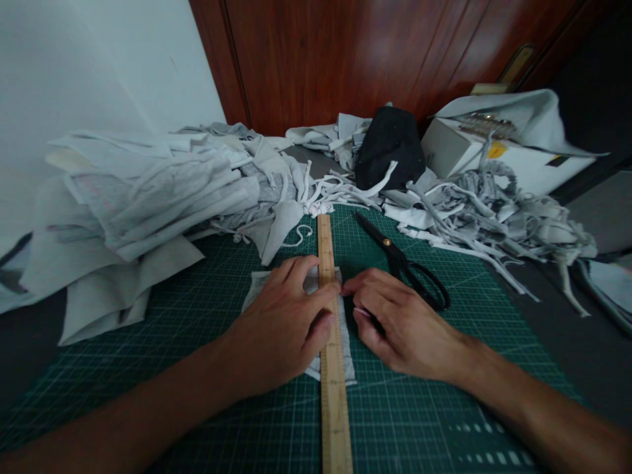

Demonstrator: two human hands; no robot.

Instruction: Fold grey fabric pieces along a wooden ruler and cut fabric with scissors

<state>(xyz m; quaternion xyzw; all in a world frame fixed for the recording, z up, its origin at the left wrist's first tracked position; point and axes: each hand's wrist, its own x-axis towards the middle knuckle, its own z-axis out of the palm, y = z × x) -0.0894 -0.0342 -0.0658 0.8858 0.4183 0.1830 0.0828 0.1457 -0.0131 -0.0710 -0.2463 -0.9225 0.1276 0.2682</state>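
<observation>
A long wooden ruler [332,368] lies lengthwise over a small piece of grey fabric [346,349] on the green cutting mat [419,421]. My left hand [284,322] presses down on the ruler and fabric, its fingers spread and thumb side across the wood. Just right of the ruler, my right hand [399,322] is closed in a pinch, fingertips at the fabric's right edge. A thin pale pink edge shows between its fingers; what it belongs to is mostly hidden. Beyond that hand lie black-handled scissors [395,253], blades pointing away to the upper left.
A big stack of grey and white fabric [168,191] covers the left side. Fabric strips and scraps [508,210] heap up at right, before a white box [533,164]. A black cloth bundle [390,148] sits at the back, near a brown wooden door [336,59].
</observation>
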